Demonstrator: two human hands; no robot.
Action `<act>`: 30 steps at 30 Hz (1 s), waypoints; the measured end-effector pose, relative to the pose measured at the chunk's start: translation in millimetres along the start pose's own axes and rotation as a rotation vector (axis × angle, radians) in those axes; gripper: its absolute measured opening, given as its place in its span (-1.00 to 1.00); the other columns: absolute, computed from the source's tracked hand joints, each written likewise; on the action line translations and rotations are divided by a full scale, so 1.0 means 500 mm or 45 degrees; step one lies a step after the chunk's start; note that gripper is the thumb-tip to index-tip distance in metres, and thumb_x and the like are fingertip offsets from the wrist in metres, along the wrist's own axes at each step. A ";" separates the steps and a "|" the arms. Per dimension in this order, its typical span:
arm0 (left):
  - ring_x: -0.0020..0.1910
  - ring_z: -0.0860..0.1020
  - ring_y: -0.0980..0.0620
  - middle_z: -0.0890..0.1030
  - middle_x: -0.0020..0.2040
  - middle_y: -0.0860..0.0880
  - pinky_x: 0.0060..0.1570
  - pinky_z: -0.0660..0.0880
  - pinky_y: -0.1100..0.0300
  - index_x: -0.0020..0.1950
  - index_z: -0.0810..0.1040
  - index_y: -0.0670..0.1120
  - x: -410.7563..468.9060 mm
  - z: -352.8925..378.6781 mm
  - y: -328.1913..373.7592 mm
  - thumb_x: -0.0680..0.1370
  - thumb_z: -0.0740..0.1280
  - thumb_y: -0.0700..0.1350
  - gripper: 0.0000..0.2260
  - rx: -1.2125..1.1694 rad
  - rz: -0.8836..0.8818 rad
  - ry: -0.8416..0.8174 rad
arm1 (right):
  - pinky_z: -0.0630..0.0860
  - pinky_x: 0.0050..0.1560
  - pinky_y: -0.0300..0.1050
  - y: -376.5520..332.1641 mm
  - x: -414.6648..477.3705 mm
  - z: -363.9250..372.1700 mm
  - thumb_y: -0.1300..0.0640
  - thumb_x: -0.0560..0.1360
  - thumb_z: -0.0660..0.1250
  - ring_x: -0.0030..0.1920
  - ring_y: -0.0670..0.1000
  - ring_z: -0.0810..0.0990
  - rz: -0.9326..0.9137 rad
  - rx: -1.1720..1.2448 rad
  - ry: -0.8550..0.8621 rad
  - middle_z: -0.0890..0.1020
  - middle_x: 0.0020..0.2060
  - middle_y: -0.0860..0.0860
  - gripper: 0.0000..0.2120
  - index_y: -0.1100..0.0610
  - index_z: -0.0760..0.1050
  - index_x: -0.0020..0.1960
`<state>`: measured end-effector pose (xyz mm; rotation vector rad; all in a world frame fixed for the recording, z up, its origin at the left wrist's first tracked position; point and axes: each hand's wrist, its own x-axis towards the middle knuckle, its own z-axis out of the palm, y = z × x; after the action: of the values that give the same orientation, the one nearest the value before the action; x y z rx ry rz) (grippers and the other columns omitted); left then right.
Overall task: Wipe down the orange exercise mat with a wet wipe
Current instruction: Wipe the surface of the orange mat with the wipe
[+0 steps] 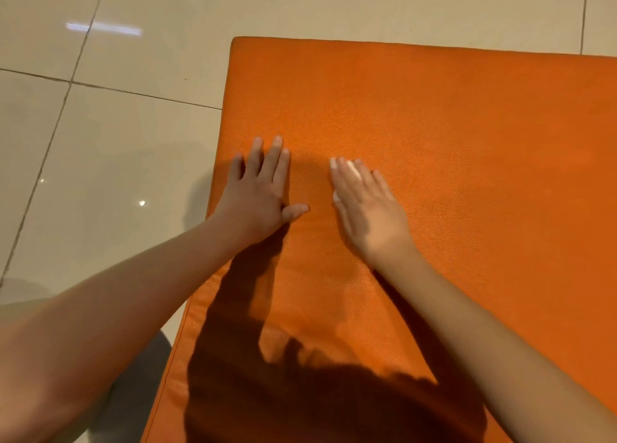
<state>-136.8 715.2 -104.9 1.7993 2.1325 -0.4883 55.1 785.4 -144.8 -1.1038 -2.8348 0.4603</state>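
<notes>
The orange exercise mat (450, 142) lies flat on the tiled floor (117, 142), its far-left corner in view. The left grip (263, 202) rests palm-down beside the mat's left edge, fingers spread and straight, holding nothing. The right grip (367, 205) lies flat a little further in, fingers straight and pressed on the wet wipe (354, 169), which shows only as white slivers between the fingers and at the thumb side. It is pinned under the palm, not pinched.

The mat looks thick and padded, with a pebbled, leather-like skin, so it should give slightly under pressure and probably stay put under its own weight. The wipe is likely thin, limp and damp, and may bunch or slide out from under the hand. A flat palm with even pressure probably suits it best, with the left grip bracing near the edge.
</notes>
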 end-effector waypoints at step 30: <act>0.57 -0.19 -0.20 -0.22 0.60 -0.15 0.51 -0.06 -0.13 0.59 -0.19 -0.16 -0.075 0.030 0.057 0.64 -0.06 0.24 -0.31 0.042 -0.029 -0.027 | -0.17 0.53 -0.05 -0.038 -0.150 -0.018 0.03 0.66 -0.10 0.57 0.03 -0.05 -0.151 0.121 -0.266 0.10 0.58 -0.02 -0.48 0.11 0.03 0.60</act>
<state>-102.4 679.9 -103.5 1.7814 2.1445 -0.5494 99.8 724.1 -126.9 -0.9141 -2.9972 0.7317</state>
